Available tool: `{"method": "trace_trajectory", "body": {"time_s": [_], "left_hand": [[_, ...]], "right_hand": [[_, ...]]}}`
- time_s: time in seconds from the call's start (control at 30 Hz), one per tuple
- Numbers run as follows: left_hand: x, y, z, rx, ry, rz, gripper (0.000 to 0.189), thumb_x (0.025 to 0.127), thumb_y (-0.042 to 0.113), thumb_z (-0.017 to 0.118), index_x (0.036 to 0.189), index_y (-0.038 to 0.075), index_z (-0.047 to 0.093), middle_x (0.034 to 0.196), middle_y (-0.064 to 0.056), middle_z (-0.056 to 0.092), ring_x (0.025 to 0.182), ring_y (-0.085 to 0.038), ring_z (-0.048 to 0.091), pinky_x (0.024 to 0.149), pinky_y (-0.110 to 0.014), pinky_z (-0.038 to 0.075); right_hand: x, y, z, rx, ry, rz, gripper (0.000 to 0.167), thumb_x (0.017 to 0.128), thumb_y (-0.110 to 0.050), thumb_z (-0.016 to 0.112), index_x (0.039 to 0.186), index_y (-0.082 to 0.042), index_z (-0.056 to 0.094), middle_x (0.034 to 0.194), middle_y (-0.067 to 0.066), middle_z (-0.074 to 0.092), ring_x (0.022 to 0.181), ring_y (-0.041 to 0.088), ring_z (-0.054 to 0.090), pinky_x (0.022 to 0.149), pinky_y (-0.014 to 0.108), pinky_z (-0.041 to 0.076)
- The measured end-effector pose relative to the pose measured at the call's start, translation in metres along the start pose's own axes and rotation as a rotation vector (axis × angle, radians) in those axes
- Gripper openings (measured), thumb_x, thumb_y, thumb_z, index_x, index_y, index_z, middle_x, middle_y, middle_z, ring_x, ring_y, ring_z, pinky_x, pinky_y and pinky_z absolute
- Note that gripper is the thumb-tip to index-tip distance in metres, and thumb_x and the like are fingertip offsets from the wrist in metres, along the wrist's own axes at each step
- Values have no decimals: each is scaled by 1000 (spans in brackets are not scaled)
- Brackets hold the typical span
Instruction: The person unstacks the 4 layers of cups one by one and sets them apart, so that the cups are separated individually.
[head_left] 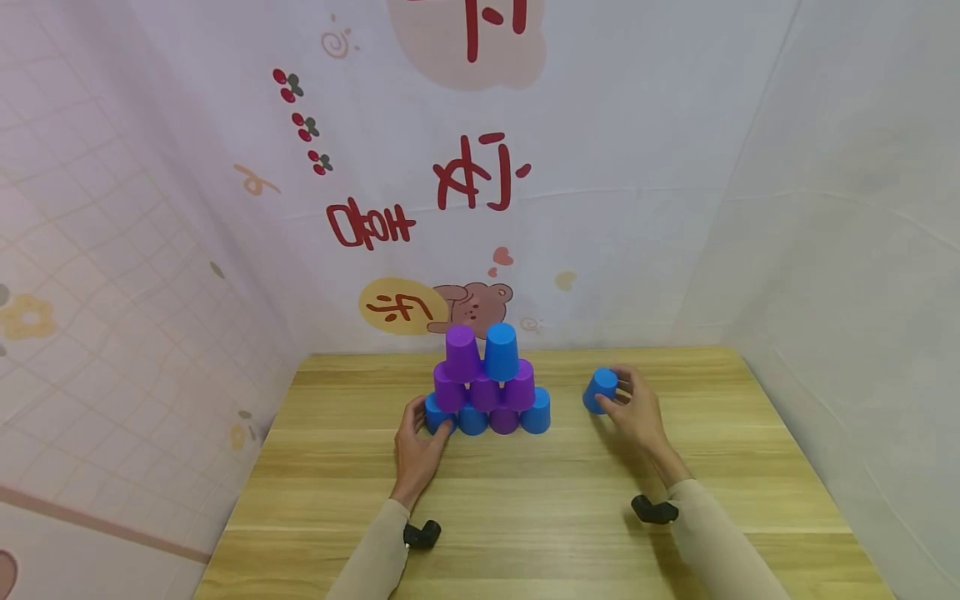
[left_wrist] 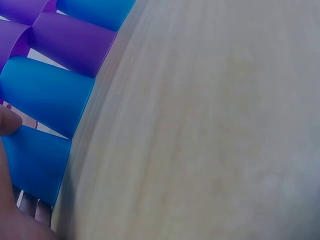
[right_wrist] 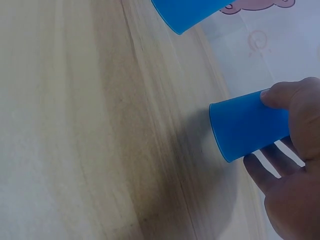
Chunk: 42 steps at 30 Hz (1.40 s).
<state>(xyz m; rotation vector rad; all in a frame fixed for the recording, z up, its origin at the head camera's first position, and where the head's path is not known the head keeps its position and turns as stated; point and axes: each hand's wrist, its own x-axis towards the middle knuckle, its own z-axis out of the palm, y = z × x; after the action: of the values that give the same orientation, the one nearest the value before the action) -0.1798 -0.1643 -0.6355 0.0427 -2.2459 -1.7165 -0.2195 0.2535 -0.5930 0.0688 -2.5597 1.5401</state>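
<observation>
A bear (head_left: 486, 302) is printed on the backdrop (head_left: 637, 167); just above it are hearts (head_left: 502, 257), higher up, red lettering (head_left: 472, 172). A yellow disc (head_left: 401, 306) touches it at left, cherries (head_left: 303, 133) sit up-left, and the tabletop (head_left: 525, 517) lies below.

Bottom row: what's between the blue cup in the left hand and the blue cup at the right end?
In the head view: a blue cup, then a purple cup to its right.
</observation>
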Motion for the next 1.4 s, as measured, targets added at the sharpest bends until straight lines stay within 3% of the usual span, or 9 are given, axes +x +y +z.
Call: {"method": "trace_trajectory", "body": {"time_s": [0.23, 0.6, 0.97, 1.23, 1.4], "left_hand": [[-1, 0, 0, 2, -1, 6, 60, 99, 12, 85, 154, 14, 61, 152, -13, 70, 146, -35, 66, 129, -59, 53], [-1, 0, 0, -1, 3, 8, 60, 98, 12, 85, 154, 14, 61, 152, -13, 70, 145, -34, 66, 129, -58, 53], [0, 2, 0, 4, 5, -2, 59, 99, 13, 85, 153, 14, 62, 152, -12, 70, 145, -34, 66, 129, -56, 53], [0, 2, 0, 10, -2, -5, 59, 99, 13, 84, 154, 14, 61, 152, -13, 70, 146, -35, 66, 129, -57, 53], [0, 0, 0, 3, 3, 0, 60, 99, 11, 84, 154, 14, 61, 153, -13, 69, 147, -35, 66, 130, -57, 52]], "right_hand": [[0, 3, 0, 6, -8, 8, 81, 100, -5, 85, 166, 2, 40, 162, 37, 54, 149, 61, 57, 122, 68, 53], [-4, 3, -1, -19, -78, 19, 110, 99, -33, 90, 180, -17, 17, 180, 30, 36, 159, 64, 43, 128, 79, 41], [-8, -2, -8, -54, -107, -3, 119, 99, -39, 88, 182, -18, 6, 185, 28, 25, 166, 61, 33, 127, 87, 36], [-9, -14, -15, -34, -109, -13, 121, 99, -39, 88, 182, -37, 0, 189, 20, 20, 172, 55, 25, 129, 88, 29], [-5, -31, -20, -26, -84, -59, 120, 98, -36, 89, 182, -41, 3, 190, 16, 21, 173, 53, 25, 129, 90, 28]]}}
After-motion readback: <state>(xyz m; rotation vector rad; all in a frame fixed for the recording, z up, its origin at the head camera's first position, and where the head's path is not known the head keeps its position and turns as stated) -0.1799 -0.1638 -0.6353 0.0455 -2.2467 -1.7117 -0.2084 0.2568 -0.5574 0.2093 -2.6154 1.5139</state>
